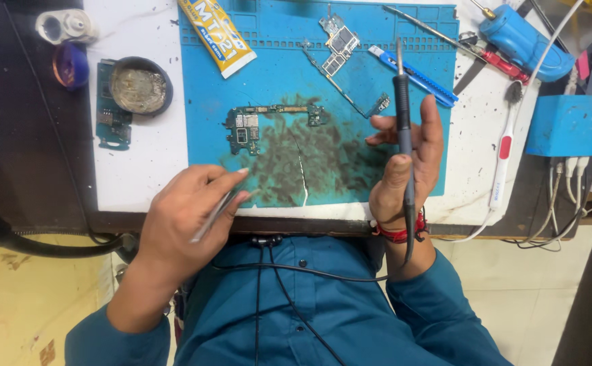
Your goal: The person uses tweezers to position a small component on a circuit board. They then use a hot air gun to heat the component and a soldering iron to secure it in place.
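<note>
Gripping a soldering iron (pixel 403 129), the right hand (pixel 404 169) is closing its fingers around the dark handle, thumb pressing on the front, with the tip pointing away from the person toward the top of the blue mat (pixel 276 74). Its cable is running down past a red wrist band (pixel 399 234) and across the teal shirt (pixel 323 305). The left hand (pixel 187 217) is pinching thin metal tweezers (pixel 216 213) between thumb and fingers at the near edge of the desk (pixel 140 169), the points aiming toward the mat.

Lying flat near the middle of the mat, just beyond a dark smudged patch and apart from both hands, is a green circuit board (pixel 262 122). A second, narrower board (pixel 340 51) is sitting farther back on the mat, with a yellow tube (pixel 218 34) to its left and a blue knife (pixel 414 76) to its right, just behind the iron's tip.

Off the mat on the left, a round dark tin (pixel 140 85) is resting on another board (pixel 110 108). On the right, a white brush (pixel 502 156) is lying along the desk beside a blue box (pixel 567 125), and a blue tool (pixel 526 41) is sitting in the far corner.
</note>
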